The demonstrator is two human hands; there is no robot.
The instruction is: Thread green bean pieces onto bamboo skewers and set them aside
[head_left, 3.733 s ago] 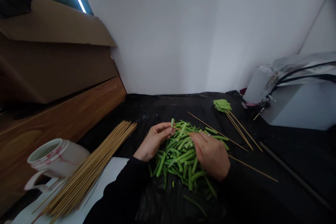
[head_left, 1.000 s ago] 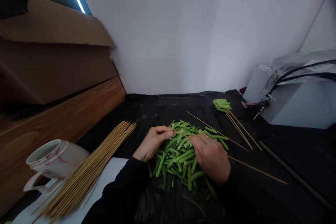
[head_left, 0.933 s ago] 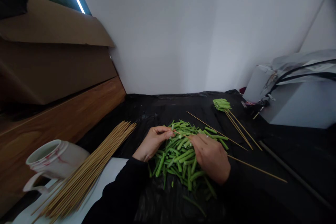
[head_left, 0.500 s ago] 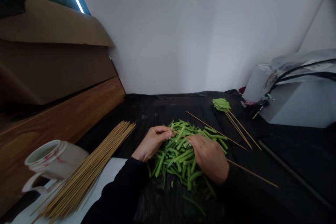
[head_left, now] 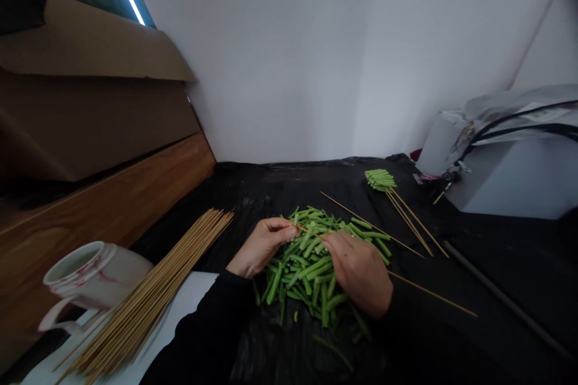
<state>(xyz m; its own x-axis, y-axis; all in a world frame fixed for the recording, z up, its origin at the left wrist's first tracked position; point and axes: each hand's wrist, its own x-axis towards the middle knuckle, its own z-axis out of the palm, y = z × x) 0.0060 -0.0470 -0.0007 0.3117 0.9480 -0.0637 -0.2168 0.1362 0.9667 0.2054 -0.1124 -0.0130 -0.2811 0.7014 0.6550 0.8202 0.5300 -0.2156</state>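
My right hand (head_left: 361, 274) is closed around a thin bamboo skewer (head_left: 433, 293), whose long end sticks out behind it to the right. The skewer's front part runs toward my left hand (head_left: 262, 246). There, thumb and forefinger pinch a short cut piece of green stem (head_left: 296, 218) at the skewer's tip; the fingers partly hide it. Whether the tip has pierced the piece, I cannot tell. Below both hands lies a loose pile of cut green stems (head_left: 311, 271), resembling garlic scapes or long beans.
At back right lie skewers threaded with a row of green pieces (head_left: 380, 179). A single skewer (head_left: 370, 222) lies behind the pile. To the left, a skewer bundle (head_left: 153, 295) rests by a tipped mug (head_left: 99, 271) on a white sheet (head_left: 194, 292). Black plastic (head_left: 280, 177) covers the table.
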